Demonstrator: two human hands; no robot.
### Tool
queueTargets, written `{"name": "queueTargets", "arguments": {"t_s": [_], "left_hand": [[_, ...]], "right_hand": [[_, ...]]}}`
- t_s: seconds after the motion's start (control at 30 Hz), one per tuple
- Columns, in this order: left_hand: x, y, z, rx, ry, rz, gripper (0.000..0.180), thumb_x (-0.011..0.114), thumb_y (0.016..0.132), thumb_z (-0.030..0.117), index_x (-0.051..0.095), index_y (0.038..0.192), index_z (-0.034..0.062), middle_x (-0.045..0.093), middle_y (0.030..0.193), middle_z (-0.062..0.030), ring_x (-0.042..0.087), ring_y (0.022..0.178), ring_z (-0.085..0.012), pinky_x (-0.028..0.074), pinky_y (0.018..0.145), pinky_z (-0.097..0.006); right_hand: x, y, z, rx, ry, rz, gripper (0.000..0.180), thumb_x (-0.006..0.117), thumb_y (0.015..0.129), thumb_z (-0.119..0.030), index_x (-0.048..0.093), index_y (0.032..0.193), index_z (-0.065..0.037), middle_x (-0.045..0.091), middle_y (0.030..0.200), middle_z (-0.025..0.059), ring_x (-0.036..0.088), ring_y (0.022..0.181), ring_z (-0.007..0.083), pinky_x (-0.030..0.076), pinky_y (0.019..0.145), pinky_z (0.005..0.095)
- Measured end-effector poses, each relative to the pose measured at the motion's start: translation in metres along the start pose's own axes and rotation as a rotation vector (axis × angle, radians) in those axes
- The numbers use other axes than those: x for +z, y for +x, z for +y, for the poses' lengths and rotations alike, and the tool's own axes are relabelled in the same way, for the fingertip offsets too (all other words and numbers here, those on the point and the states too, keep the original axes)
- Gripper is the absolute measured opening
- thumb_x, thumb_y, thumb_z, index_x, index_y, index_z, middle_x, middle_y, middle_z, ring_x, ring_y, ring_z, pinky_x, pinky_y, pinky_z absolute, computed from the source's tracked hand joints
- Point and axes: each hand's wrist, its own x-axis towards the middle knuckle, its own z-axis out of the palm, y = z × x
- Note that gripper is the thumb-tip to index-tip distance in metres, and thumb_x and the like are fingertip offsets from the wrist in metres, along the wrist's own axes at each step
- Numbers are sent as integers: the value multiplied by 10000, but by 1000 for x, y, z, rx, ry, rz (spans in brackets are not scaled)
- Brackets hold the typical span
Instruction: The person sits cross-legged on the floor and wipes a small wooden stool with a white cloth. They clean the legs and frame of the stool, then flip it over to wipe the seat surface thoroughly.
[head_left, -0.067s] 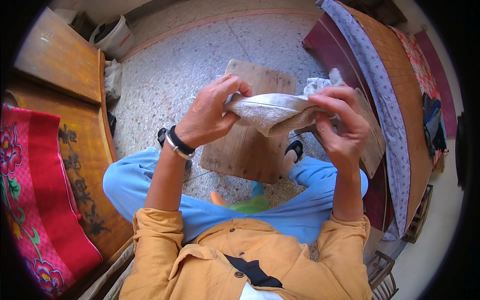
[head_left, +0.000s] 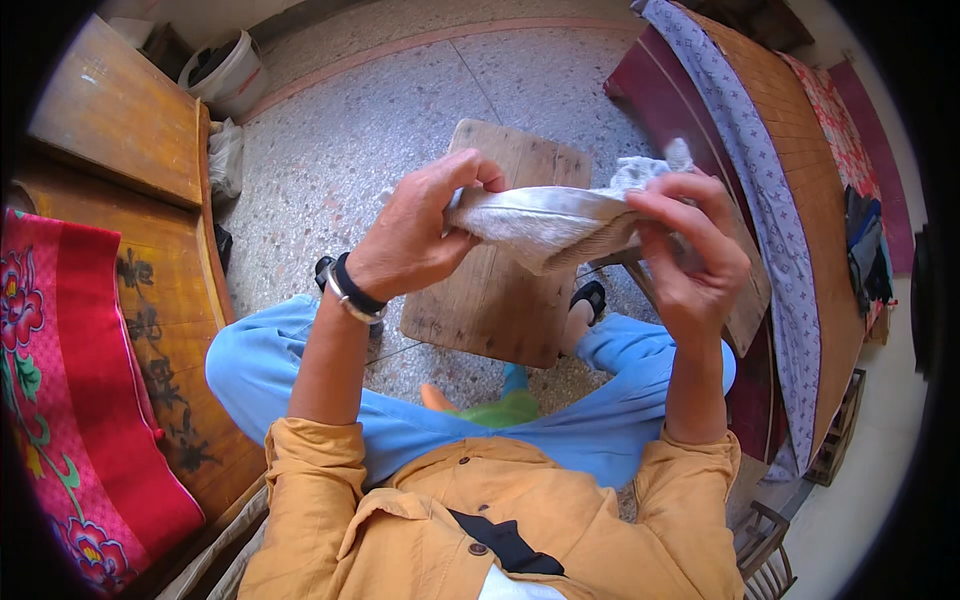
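Note:
A whitish cloth (head_left: 545, 218) with a textured tan patch is stretched between my hands above a wooden stool top (head_left: 490, 300). My left hand (head_left: 425, 222) pinches its left end between thumb and fingers; a dark band and a metal bracelet circle that wrist. At the other end, my right hand (head_left: 695, 250) grips the edge with thumb and fingertips. A crumpled part of the fabric sticks up beyond the right fingers. The cloth's exact kind cannot be made out.
A second wooden board (head_left: 742, 290) stands by my right knee, beside a bed (head_left: 770, 150) with a patterned sheet. Left is a wooden cabinet (head_left: 110, 130) with a red floral cloth (head_left: 90, 380). A white bucket (head_left: 232, 82) stands far left on the speckled floor (head_left: 330, 140).
My right hand has shifted slightly right and down, drawing the cloth a little that way. My left hand stays nearly in place.

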Motion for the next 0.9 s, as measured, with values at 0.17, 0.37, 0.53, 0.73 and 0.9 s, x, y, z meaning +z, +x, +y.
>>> {"name": "queueTargets", "arguments": {"t_s": [0.17,0.37,0.53,0.73,0.9], "left_hand": [[3,-3,12,-136,-527,45,330,640,809,28,462,1087,41,566,970,-47,523,923,-113,441,805,-254],[11,-8,-23,-405,-820,238,420,616,887,102,418,1256,67,538,1098,-30,503,1027,-91,446,847,-221],[-3,-13,-26,-368,-393,-192,498,649,877,206,408,1283,50,530,1153,-86,502,1098,-173,431,932,-315],[42,-27,-106,-412,431,186,551,608,886,338,413,1291,21,532,1193,-222,506,1126,-331,396,970,-424],[59,-34,-134,-727,-258,169,674,530,934,351,236,1439,16,411,1384,-210,383,1288,-291,297,1063,-354]], "right_hand": [[9,0,8,-84,-115,126,238,665,735,85,701,942,-26,655,935,94,609,824,204,489,723,280],[12,-3,21,26,-197,251,176,647,807,46,694,961,-25,649,856,93,624,783,163,491,695,261],[9,0,35,77,-353,108,200,616,872,-139,686,1049,-76,613,1058,126,566,999,262,462,844,354],[88,-57,82,481,-290,-473,682,422,841,-676,530,1297,-182,367,1377,259,356,1272,413,298,1029,525],[138,-111,33,55,-413,-509,560,551,803,-589,558,1262,-267,396,1381,156,342,1287,372,148,1022,672]]}}
